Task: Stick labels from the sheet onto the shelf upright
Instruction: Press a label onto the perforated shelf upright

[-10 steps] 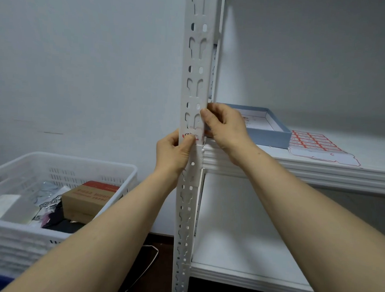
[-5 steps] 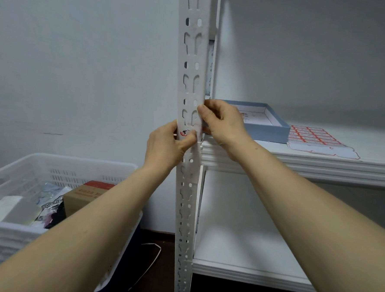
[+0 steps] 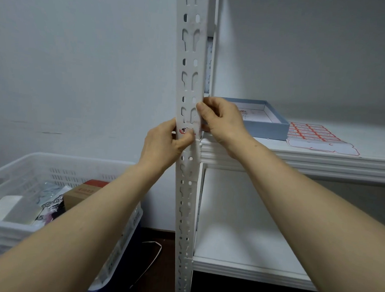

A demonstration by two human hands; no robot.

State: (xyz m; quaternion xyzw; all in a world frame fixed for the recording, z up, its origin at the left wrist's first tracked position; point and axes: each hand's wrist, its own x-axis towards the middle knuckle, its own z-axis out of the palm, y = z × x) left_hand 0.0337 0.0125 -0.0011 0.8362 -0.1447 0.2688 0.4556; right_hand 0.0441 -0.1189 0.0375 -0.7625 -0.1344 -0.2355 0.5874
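Head view. Red-and-white label [image 3: 188,131] laid on front face of slotted shelf upright [image 3: 189,82], level with front left corner of middle shelf [image 3: 321,161]. Left hand [image 3: 164,144] closed round left edge of upright, thumb flat on label's lower part; right hand [image 3: 222,123] curled at right edge, thumb against the face just above the label. Judged thin, light and limp, with tacky back: best gripped by a bare margin and smoothed outward from the middle, since slots beneath give no backing. Label sheet [image 3: 318,139] flat near shelf's front edge, just beside blue box lid [image 3: 265,125], well apart from both hands. Label print too small to read; its right end hidden by right hand. Fingers behind upright unseen. White crate [image 3: 39,165] at lower left, cut off by frame.
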